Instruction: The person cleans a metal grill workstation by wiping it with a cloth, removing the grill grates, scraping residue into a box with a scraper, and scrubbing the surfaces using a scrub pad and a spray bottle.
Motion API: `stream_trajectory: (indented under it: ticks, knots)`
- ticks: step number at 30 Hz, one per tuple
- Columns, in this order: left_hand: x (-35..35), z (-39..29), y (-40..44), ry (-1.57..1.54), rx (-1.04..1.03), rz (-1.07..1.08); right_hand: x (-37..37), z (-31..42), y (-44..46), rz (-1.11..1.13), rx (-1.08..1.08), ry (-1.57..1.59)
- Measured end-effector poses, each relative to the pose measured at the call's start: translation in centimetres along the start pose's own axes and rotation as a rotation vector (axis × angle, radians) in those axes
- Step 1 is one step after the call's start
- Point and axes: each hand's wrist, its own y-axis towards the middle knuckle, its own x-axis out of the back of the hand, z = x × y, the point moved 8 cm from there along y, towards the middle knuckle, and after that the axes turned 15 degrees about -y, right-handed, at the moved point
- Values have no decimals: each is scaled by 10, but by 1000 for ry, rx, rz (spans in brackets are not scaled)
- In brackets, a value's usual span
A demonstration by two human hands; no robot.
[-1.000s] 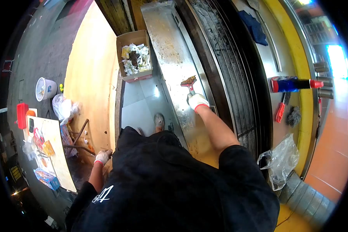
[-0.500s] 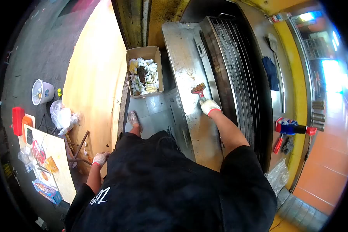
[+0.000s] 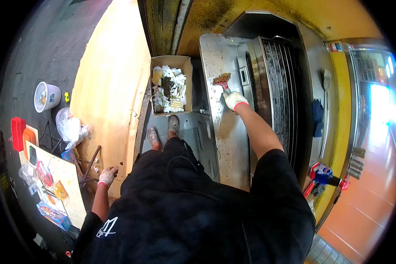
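My right hand (image 3: 236,100), in a white glove with a red cuff, is closed around the handle of a red scraper (image 3: 224,82). The scraper's head rests on the greasy steel counter (image 3: 226,132), and brown residue (image 3: 221,78) is heaped at its edge. My left hand (image 3: 107,175), in a similar glove with bare fingertips, hangs low beside the wooden board (image 3: 105,88); its fingers are loosely bent and I see nothing in them. Left of the counter, a cardboard box (image 3: 188,83) holds crumpled paper and dark scraps.
Right of the counter stands a grill (image 3: 279,88) with long metal bars. Beyond it are a dark cloth (image 3: 317,118), a long-handled spatula (image 3: 326,101) and a blue-and-red bottle (image 3: 323,174). A white bucket (image 3: 53,100) and plastic bag (image 3: 69,127) lie to the left.
My right hand has pushed the scraper farther along the counter, away from me, with residue at its edge. The view has shifted, and both feet now show.
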Motion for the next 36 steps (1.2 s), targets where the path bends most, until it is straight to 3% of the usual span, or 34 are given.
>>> stream_trajectory:
  ticks: [1,2,4,6,8,9,12,15,18,19,23,25,26,27,30,32,33,34,36]
  knots:
    - [-4,27,21,464,-508,-57,9,3,4,-22,21,-20]
    - [-5,39,20,-139,-78,-48,19,7,11,-44,39,-37]
    - [-24,51,19,-276,57,4,25,9,20,2,31,-30]
    - [-33,39,15,-191,40,33,36,14,31,-21,85,-98]
    - [-41,-8,-8,155,-73,57,55,23,33,-17,117,-132]
    - [-41,-20,-12,23,46,33,64,29,34,-17,139,-156]
    - [-39,-32,-13,5,97,15,80,47,54,-48,237,-215]
    - [-35,16,18,-83,-49,-2,101,80,65,-81,310,-277]
    - [-21,-1,-1,-191,45,-64,119,130,54,-142,378,-319]
    - [-16,-5,-9,-268,155,-97,110,143,60,-126,399,-302]
    - [1,16,-13,-418,162,-119,92,182,49,-56,339,-120]
    - [5,-1,-15,-87,30,-38,63,191,63,-122,315,28]
    - [10,2,-10,-84,48,-28,37,196,80,-101,313,26]
    - [15,5,-6,16,20,-11,2,198,96,9,289,227]
    - [34,5,4,176,-26,33,-57,201,111,28,146,361]
    - [49,15,12,-61,221,42,-67,205,102,-108,85,390]
    - [54,11,15,427,-304,98,-49,212,81,-150,14,391]
    - [57,5,22,425,-301,110,-54,217,83,-289,45,423]
    - [91,5,19,174,130,-38,-62,231,75,-542,78,505]
